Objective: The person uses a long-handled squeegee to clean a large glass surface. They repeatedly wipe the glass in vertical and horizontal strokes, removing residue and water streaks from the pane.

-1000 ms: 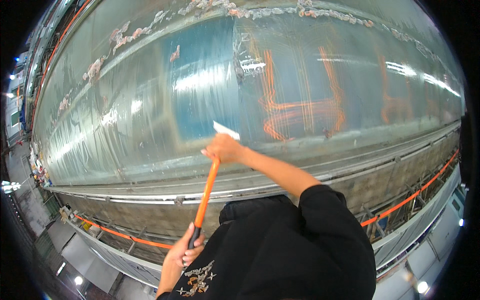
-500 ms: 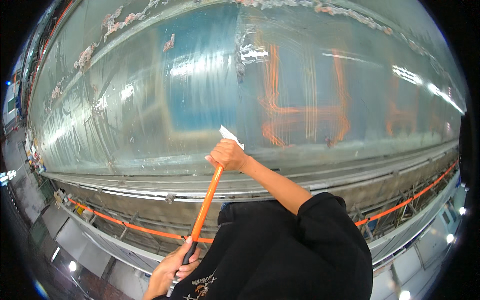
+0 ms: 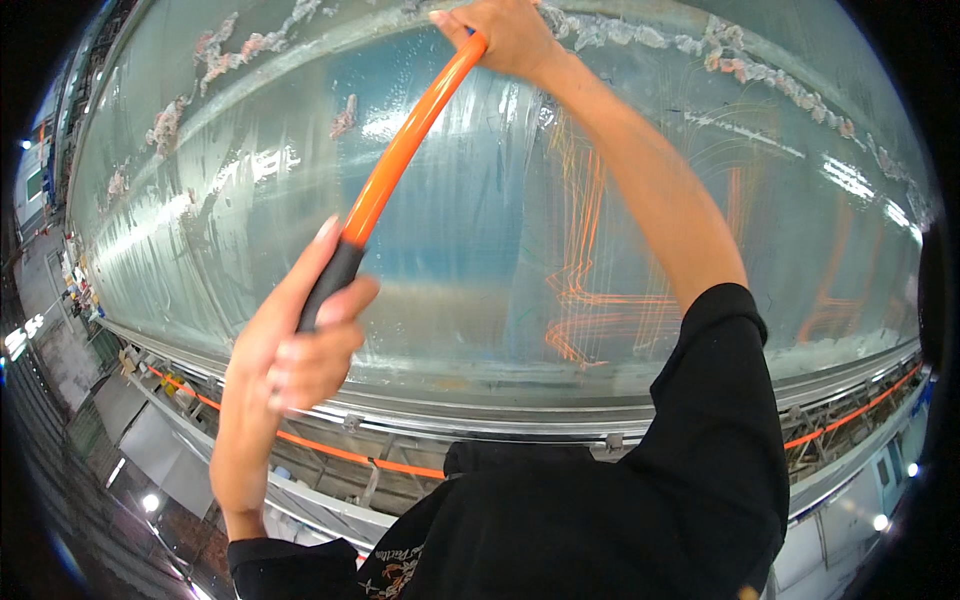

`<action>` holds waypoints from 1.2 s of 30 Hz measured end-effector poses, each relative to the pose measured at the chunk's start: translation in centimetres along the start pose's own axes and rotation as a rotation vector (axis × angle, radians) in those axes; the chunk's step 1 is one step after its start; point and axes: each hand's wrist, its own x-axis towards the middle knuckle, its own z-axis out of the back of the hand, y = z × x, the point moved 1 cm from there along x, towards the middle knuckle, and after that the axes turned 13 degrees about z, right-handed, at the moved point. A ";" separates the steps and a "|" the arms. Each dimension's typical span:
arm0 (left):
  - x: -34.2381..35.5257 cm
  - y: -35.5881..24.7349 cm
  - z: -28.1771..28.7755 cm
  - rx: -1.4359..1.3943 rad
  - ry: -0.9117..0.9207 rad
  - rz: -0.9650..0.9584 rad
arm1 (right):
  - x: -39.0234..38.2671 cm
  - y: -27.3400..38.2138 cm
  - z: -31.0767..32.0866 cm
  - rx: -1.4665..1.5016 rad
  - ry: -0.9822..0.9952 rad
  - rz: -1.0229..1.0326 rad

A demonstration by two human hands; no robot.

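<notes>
My left hand [image 3: 310, 350] is closed around the black grip of a long-handled scraper [image 3: 408, 145]. Farther out, at the top edge of the picture, my right hand [image 3: 510, 40] wraps the upper end of its orange handle. The scraper's head is out of sight now, past my right hand. Beneath the handle spreads a large, wet, glossy sheet [image 3: 440, 235], pale green with a blue area in the middle. Both arms are stretched forward over this sheet.
Lumpy pinkish-white residue [image 3: 640, 35] runs along the sheet's far part, with a small lump [image 3: 344, 117] left of the handle. A metal rail [image 3: 480, 425] borders the near edge. Beyond it runs an orange strip [image 3: 330, 450]. Lights reflect in the surface.
Both hands have moved forward and away from my body, taking the scraper across the sheet toward its far side. The white blade, visible before, has gone out of view.
</notes>
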 end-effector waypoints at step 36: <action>1.6 -3.9 -0.2 0.224 0.143 0.002 | 2.0 -3.3 0.6 -0.077 0.077 -0.035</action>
